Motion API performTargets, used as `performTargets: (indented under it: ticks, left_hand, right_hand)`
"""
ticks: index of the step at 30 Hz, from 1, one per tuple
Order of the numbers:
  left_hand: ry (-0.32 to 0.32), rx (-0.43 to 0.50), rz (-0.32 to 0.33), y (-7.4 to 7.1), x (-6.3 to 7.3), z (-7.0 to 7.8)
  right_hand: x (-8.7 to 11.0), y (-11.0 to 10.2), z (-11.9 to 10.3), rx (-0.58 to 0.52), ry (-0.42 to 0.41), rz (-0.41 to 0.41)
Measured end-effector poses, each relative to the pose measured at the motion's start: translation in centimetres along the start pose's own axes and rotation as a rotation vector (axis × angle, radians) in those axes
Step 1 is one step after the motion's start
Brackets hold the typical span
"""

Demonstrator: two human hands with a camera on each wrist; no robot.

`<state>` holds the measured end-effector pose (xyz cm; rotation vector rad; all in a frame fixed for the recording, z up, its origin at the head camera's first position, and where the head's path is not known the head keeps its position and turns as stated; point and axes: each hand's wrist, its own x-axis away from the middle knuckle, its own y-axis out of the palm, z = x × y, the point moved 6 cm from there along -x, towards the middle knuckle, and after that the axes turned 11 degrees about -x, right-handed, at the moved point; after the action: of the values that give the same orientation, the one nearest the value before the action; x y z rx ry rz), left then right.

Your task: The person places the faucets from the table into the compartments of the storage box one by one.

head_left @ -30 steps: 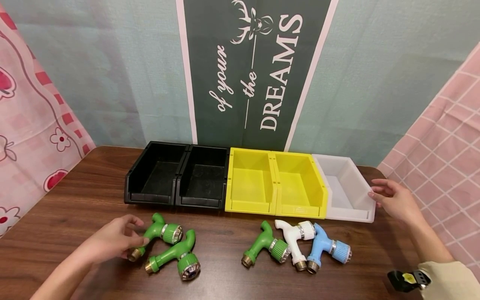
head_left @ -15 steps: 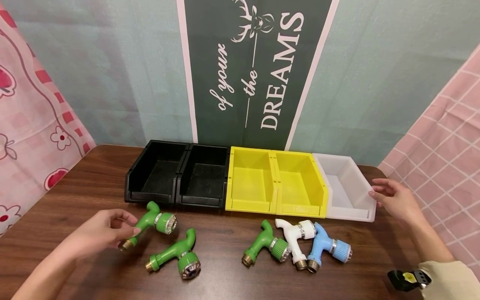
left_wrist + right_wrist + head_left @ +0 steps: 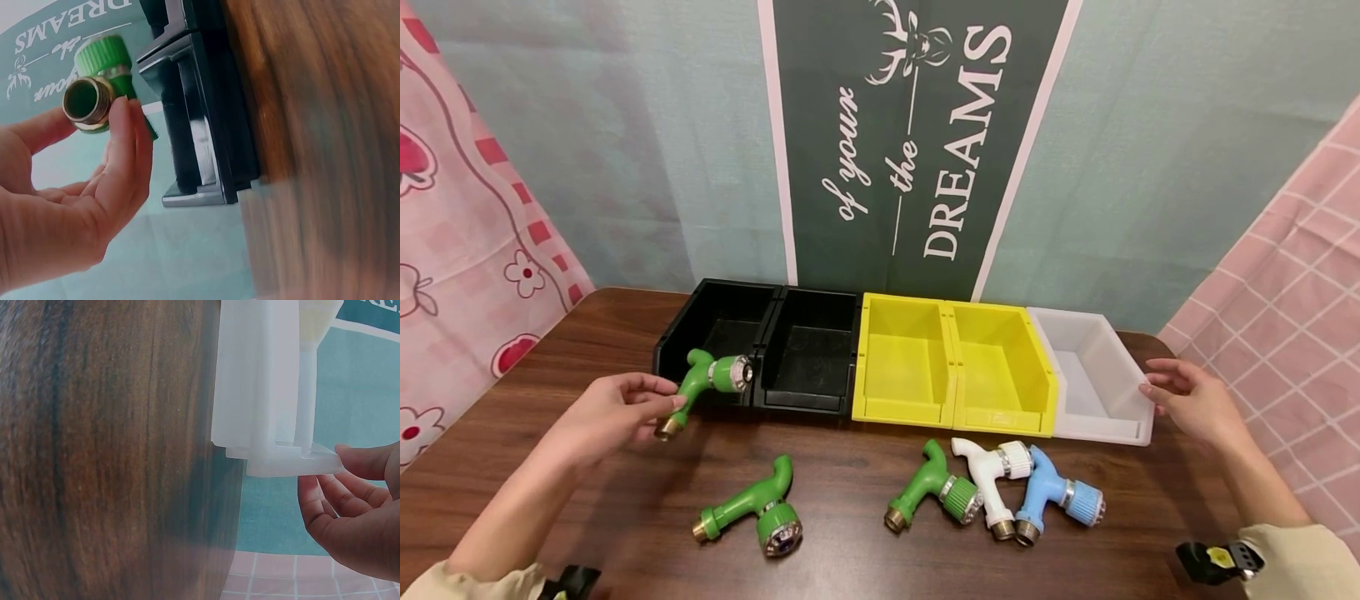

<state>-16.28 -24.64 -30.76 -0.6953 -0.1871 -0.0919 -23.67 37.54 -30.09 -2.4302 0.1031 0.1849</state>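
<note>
My left hand [image 3: 613, 417] pinches a green faucet [image 3: 698, 385] near its brass threaded end, holding it raised before the front of the leftmost black bin [image 3: 673, 337]. In the left wrist view, thumb and fingertips grip the green faucet [image 3: 103, 56] just behind its open threaded mouth. On the right, my right hand [image 3: 1198, 404] holds the side wall of the white bin [image 3: 1120, 367]. Seen from the right wrist, the thumb lies on the rim of the white bin [image 3: 287, 464] and the fingers lie against its outer side.
Another green faucet [image 3: 752, 504] lies on the wooden table [image 3: 842, 550] at front left. A green faucet [image 3: 928, 483], a white faucet [image 3: 988, 479] and a blue faucet [image 3: 1052, 496] lie right of centre. A second black bin [image 3: 808, 358] and two yellow bins [image 3: 902, 358] complete the row.
My left hand has lifted the green faucet off the table, first drawing it left, then bringing it up and forward to the leftmost black bin. The right hand stays at the white bin.
</note>
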Motion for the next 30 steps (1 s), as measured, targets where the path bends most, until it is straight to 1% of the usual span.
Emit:
performTargets:
  ticks: [6,9,13,18,25,30]
  left_hand:
    - [-0.001,0.033,0.032,0.1,-1.2,1.0]
    - [0.003,0.068,0.051,-0.1,-1.8,1.4]
    - [-0.013,0.117,0.063,-0.4,-2.5,1.5]
    - [-0.034,0.119,0.080,-0.7,-3.4,1.6]
    - [-0.059,0.105,0.078,-0.8,-4.5,1.5]
    - [-0.056,0.124,0.093,-0.7,-5.1,1.8]
  right_hand:
    - [0.1,0.1,0.1,0.005,0.014,-0.001]
    - [0.0,0.1,0.1,0.001,0.007,0.000]
    - [0.0,0.1,0.1,-0.004,0.002,-0.002]
    - [0.0,0.1,0.1,0.008,-0.004,-0.003]
    - [0.0,0.1,0.2,-0.003,-0.016,0.002]
    - [0.0,0.0,0.2,-0.018,-0.024,0.007]
